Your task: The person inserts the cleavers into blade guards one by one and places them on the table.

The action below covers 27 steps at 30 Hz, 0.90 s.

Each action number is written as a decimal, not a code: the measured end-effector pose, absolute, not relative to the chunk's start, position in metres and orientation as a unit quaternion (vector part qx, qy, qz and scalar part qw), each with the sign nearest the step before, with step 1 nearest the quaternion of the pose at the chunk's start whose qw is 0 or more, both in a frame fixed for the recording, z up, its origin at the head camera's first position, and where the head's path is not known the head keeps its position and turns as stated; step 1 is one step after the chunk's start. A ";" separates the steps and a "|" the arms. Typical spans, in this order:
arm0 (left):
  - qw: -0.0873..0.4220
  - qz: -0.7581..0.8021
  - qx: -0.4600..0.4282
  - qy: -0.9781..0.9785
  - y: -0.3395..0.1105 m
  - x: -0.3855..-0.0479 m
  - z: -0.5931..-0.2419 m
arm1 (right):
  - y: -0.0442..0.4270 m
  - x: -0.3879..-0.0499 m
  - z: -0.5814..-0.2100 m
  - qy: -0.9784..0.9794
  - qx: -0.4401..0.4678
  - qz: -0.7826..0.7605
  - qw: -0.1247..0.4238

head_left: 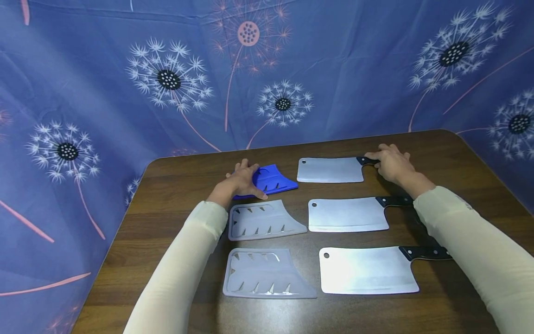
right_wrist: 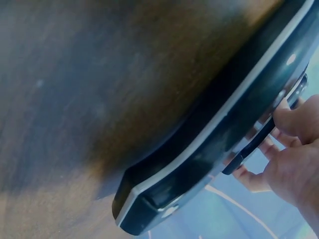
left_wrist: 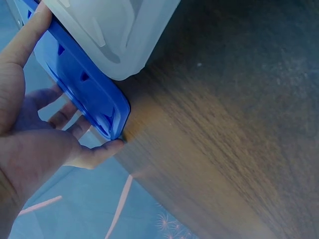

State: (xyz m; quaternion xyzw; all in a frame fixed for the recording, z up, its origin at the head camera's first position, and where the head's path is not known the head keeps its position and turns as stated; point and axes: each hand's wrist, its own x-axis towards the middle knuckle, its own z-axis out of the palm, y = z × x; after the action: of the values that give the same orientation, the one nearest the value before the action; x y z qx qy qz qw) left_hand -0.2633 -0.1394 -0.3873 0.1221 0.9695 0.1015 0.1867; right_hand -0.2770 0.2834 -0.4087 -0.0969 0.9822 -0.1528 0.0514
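Note:
Three cleavers with black handles lie flat on the table, one behind another, their blades toward the left. My right hand (head_left: 392, 163) holds the handle of the back cleaver (head_left: 329, 170); in the right wrist view the thumb is on one side of that handle (right_wrist: 251, 147) and fingers are on the other. At the back left, my left hand (head_left: 241, 178) grips a blue blade guard (head_left: 273, 178) across its width. In the left wrist view, the thumb lies on one long edge of the guard (left_wrist: 82, 74) and the fingers reach along the opposite edge.
Two translucent blade guards (head_left: 267, 222) lie in front of the blue one. To their right are the middle cleaver (head_left: 348, 215) and the front cleaver (head_left: 367, 271), handles partly behind my right sleeve. A blue dandelion-print cloth (head_left: 333, 69) hangs behind the wooden table (head_left: 167, 195).

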 end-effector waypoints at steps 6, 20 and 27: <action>0.178 0.113 0.129 0.969 -0.141 -0.262 -0.389 | 0.286 -0.273 -0.408 0.983 -0.103 -0.146 0.049; 0.123 0.140 0.143 0.972 -0.152 -0.256 -0.392 | 0.293 -0.267 -0.408 0.985 -0.112 -0.129 -0.038; 0.091 0.157 0.152 0.972 -0.155 -0.252 -0.390 | 0.295 -0.261 -0.405 0.982 -0.121 -0.129 -0.071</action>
State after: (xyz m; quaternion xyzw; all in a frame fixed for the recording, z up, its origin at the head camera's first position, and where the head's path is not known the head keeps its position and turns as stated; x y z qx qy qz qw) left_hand -0.2522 -0.1548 -0.3905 0.1522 0.9716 0.1568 0.0909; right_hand -0.2609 0.2954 -0.4047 -0.1213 0.9816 -0.1290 -0.0713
